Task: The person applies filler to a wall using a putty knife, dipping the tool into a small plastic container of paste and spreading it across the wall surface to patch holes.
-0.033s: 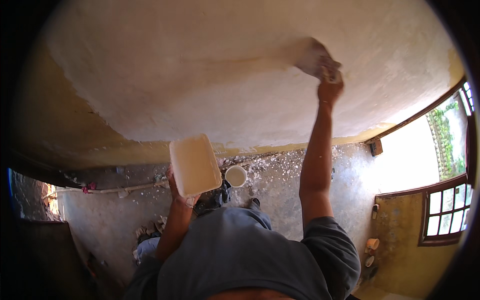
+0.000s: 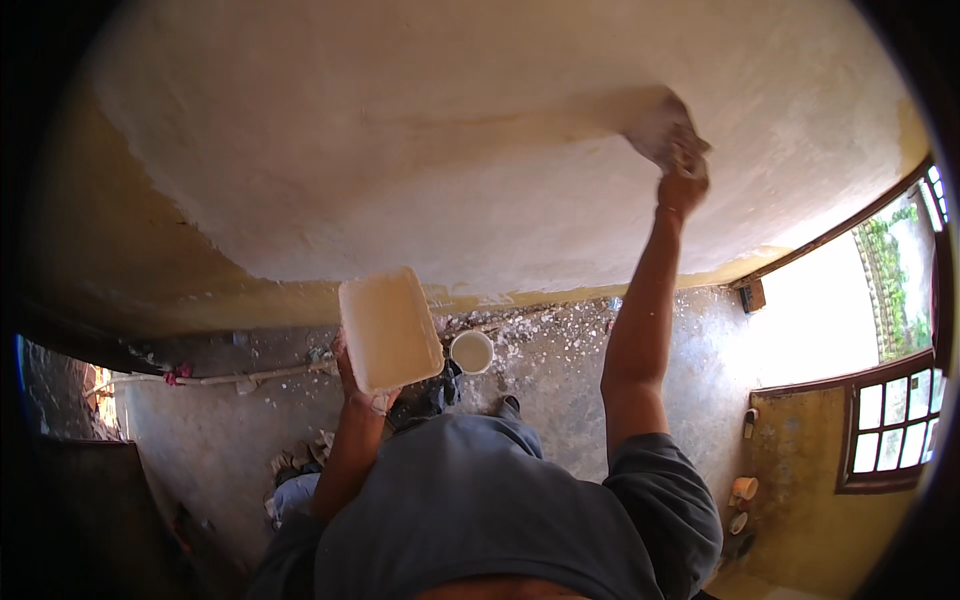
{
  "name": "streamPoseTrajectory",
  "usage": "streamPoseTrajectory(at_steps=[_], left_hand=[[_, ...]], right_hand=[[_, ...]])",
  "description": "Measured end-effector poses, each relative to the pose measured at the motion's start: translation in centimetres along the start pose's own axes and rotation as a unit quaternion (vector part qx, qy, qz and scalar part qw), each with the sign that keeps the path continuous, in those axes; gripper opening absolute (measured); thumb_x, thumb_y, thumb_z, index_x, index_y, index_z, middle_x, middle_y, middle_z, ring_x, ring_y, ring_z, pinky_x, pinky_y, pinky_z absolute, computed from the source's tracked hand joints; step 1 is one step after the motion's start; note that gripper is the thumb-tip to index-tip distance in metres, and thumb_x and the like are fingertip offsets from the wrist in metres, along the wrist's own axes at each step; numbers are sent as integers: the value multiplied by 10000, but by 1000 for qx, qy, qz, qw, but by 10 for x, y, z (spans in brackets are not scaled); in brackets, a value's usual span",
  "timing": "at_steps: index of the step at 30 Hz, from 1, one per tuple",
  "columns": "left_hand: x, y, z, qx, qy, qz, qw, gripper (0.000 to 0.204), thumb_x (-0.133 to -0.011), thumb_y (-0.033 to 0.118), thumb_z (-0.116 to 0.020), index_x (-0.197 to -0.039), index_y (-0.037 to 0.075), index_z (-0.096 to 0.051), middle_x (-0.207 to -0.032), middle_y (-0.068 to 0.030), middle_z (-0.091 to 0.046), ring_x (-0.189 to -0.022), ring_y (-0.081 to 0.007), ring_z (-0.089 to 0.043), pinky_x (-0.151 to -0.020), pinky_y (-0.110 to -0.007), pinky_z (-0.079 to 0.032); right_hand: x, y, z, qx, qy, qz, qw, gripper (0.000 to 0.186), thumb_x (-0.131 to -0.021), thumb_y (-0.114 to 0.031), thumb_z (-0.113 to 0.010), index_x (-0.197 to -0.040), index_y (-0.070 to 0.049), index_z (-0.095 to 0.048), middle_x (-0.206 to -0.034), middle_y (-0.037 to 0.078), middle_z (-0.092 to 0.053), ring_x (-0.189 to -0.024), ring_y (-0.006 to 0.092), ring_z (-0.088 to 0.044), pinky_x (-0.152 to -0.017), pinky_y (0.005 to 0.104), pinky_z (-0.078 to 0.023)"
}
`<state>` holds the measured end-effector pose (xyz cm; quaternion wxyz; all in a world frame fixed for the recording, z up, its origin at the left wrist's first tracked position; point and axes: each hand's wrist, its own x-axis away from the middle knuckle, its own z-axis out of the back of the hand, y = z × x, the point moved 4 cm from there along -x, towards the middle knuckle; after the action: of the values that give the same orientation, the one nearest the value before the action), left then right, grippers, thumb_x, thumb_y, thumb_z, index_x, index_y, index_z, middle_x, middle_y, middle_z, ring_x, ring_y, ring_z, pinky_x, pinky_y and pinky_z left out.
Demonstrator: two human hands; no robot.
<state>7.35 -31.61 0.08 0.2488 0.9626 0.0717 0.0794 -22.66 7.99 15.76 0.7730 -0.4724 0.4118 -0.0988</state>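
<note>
My left hand (image 2: 362, 385) grips a shallow rectangular tray (image 2: 432, 345) from its left and lower side. The tray is pale and smeared, and its inside looks cream-coloured. Raised far out to the right, my right hand (image 2: 686, 180) is closed round a broad flat scraper (image 2: 660, 125), blurred by motion. Its wide end lies against the wall (image 2: 450, 190), which carries a large whitish coat over yellow paint. A darker, damp-looking streak runs left from the scraper.
A white bucket (image 2: 472, 352) stands on the speckled floor (image 2: 555, 385) near the wall's foot. White flakes litter that strip. To the left lies a long pole (image 2: 235, 379). An orange pot (image 2: 745, 488) sits by the right wall, below a barred window (image 2: 895, 425). Bright doorway at right.
My right hand and the scraper have moved right and slightly down along the wall. My left hand and the tray have stayed in place.
</note>
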Motion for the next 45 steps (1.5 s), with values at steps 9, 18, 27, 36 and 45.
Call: streamPoseTrajectory(at_steps=[9,18,27,36,45], left_hand=[[12,6,-3,39,22,8,999,591,-968,528,-438,-1386,115,-494,-1294,-93,-591,-1167,-298,-595,-950,-486,-523],[17,22,11,37,20,-27,999,618,-967,516,-455,-1422,98,-453,-1337,-113,-569,-1180,-303,-597,-959,-489,-527],[19,22,-23,18,-3,-60,998,567,-970,479,-459,-1400,110,-471,-1308,-108,-587,-1164,-302,-607,-938,-486,-542],[23,5,15,48,85,-24,995,551,-980,505,-412,-1366,127,-522,-1298,-77,-594,-1144,-268,-609,-934,-461,-528],[23,10,0,8,52,-35,998,566,-966,548,-450,-1366,151,-505,-1297,-57,-592,-1181,-261,-587,-961,-472,-514]], right_hand=[[266,9,-126,-89,-339,88,932,250,-872,-201,-709,-1028,-7,-686,-994,180,-705,-908,329,-678,-803,411,-530],[274,-40,-168,-1,-241,235,942,131,-849,-147,-645,-975,-120,-617,-823,174,-654,-775,377,-649,-653,485,-534],[48,89,23,-5,57,-53,997,280,-849,-181,-754,-1008,28,-655,-973,168,-719,-874,283,-678,-752,393,-542],[332,52,-136,-6,-379,42,925,236,-875,-182,-639,-1076,-59,-632,-993,227,-676,-959,451,-637,-803,508,-522],[317,10,-193,20,-354,136,925,107,-895,-172,-598,-961,-96,-561,-869,197,-655,-849,425,-646,-704,529,-530]])
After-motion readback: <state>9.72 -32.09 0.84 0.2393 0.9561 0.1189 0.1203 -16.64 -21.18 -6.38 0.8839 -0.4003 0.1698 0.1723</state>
